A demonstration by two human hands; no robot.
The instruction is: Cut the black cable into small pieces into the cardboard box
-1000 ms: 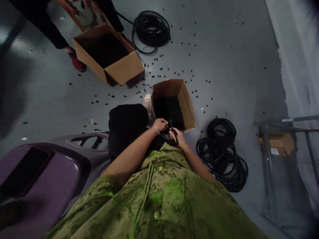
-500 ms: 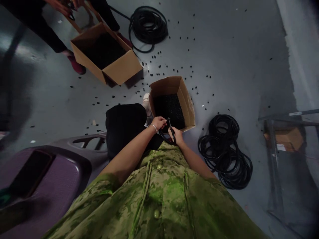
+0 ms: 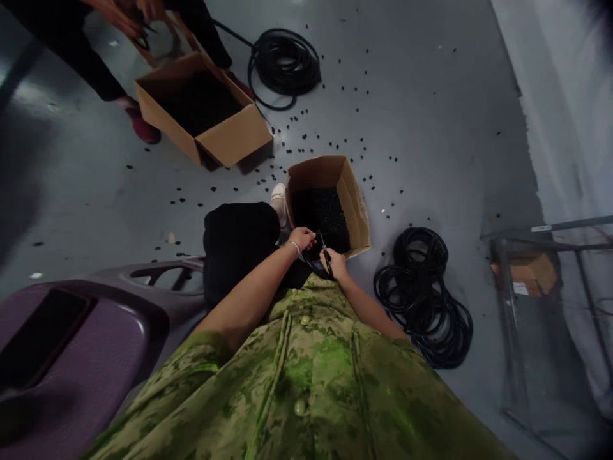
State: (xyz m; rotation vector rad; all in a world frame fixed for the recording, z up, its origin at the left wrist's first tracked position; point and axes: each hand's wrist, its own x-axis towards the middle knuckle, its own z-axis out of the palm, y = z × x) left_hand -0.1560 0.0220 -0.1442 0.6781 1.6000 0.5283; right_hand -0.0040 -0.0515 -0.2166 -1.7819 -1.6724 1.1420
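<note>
My right hand (image 3: 337, 264) grips a pair of scissors (image 3: 324, 245), the blades pointing up and away over the near side of an open cardboard box (image 3: 357, 211). My left hand (image 3: 301, 239), a bracelet at its wrist, is closed with fingertips pinched just left of the blades. From it a black rubber tube (image 3: 313, 265) curves down below the scissors toward my right hand. Its pinched end is too small and dark to make out clearly. Inside the box lies a heap of small black pieces (image 3: 325, 211).
A coil of black tubing (image 3: 426, 300) lies to the right, another coil (image 3: 285, 61) farther ahead. At upper left, a person's hands (image 3: 129, 16) are above a second cardboard box (image 3: 234, 137). Small black pieces dot the floor. A purple stool (image 3: 110, 358) bearing a phone (image 3: 43, 335) stands left; a metal frame (image 3: 510, 306) stands right.
The view has shifted slightly, moving the right-hand coil and frame leftward in the picture. My hands keep nearly the same pose, with the scissors and tube still between them.
</note>
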